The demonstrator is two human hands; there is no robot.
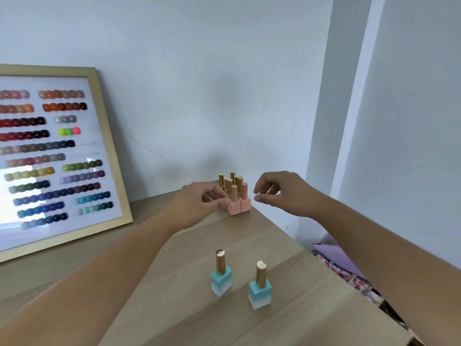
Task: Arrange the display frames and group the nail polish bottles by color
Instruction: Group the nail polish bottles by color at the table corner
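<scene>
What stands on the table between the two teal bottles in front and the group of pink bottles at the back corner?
Nothing visible does. The wooden table is bare between the two teal bottles and the pink bottles. Only the left hand touches the pink group; the right hand hovers open beside it.

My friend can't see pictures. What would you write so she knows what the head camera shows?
Two bare hands reach toward a cluster of pink nail polish bottles at the far corner of a wooden table; the left hand touches them, the right hand hovers open beside them. Two teal bottles stand nearer, and a framed colour chart leans against the wall.
</scene>
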